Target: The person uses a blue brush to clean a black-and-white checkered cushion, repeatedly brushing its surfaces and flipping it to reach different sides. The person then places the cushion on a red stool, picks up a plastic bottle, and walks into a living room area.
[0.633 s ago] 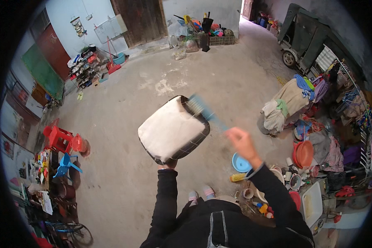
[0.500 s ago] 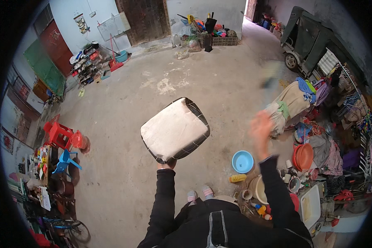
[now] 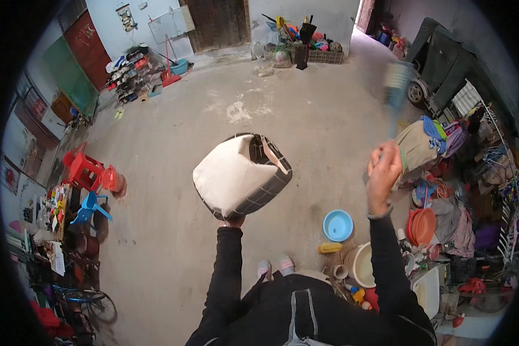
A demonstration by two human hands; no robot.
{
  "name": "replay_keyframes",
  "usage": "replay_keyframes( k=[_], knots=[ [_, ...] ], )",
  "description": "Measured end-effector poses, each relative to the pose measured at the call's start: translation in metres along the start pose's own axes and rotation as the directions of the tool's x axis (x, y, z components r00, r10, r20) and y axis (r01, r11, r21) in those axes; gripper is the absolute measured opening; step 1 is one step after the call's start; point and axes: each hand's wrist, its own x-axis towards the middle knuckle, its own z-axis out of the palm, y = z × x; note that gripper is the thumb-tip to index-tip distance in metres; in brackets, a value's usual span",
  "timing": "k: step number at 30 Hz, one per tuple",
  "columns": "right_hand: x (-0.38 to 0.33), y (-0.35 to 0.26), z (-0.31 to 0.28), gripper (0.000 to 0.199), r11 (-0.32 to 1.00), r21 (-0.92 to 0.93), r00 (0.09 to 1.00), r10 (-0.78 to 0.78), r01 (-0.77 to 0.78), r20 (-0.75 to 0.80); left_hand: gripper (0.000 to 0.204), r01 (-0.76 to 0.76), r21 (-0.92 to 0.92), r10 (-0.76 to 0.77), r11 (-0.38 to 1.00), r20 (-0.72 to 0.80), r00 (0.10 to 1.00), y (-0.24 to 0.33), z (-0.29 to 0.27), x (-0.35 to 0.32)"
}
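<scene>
My left hand point(image 3: 234, 221) is closed at the near edge of a boxy cushion point(image 3: 228, 173), most of its fingers hidden beneath. The cushion has an off-white face and black sides with a thin white grid. It is held up in front of me, and its far right corner is creased inward, exposing dark cloth. On the right, my right hand point(image 3: 384, 173) is wrapped round the handle of a blue brush point(image 3: 395, 95). The brush points away from me, raised and smeared by motion, with a pale, wide head. Brush and cushion are apart.
A light blue basin point(image 3: 338, 225) and a yellow bottle point(image 3: 330, 248) are on the concrete floor near my feet. Tubs and cloth piles crowd the right. Left are a red plastic chair point(image 3: 85, 171) and a blue stool point(image 3: 92, 208). A three-wheeler point(image 3: 444, 63) stands far right.
The cushion's far right corner has creased inward and the cushion has tilted. My right hand and the brush have shifted slightly right and farther away. The view has turned a little.
</scene>
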Motion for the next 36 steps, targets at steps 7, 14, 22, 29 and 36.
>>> replay_keyframes(
  k=[7,14,22,29,36],
  knots=[
    [0.023,-0.013,-0.027,0.017,0.956,0.223,0.970,0.219,-0.190,-0.110,0.045,0.023,-0.214,-0.027,0.977,-0.017,0.999,0.012,0.057,-0.011],
    [0.000,-0.015,0.006,0.018,0.995,-0.043,0.983,0.093,-0.087,0.156,0.038,0.011,-0.104,-0.020,0.995,-0.085,0.996,0.009,0.064,0.007],
    [-0.015,-0.043,0.021,0.030,0.999,0.015,0.999,-0.032,0.032,-0.020,0.030,-0.094,-0.096,0.101,0.991,0.073,0.992,0.000,0.076,0.019],
    [-0.013,-0.047,0.023,0.028,0.986,-0.157,0.969,0.017,-0.057,-0.246,0.026,-0.093,-0.085,0.098,0.992,0.060,0.993,-0.011,0.077,0.029],
    [-0.053,0.004,0.048,0.030,0.950,-0.151,0.951,-0.290,0.273,-0.107,0.020,-0.109,-0.153,0.098,0.982,-0.077,0.992,-0.008,0.088,0.025]
  ],
)
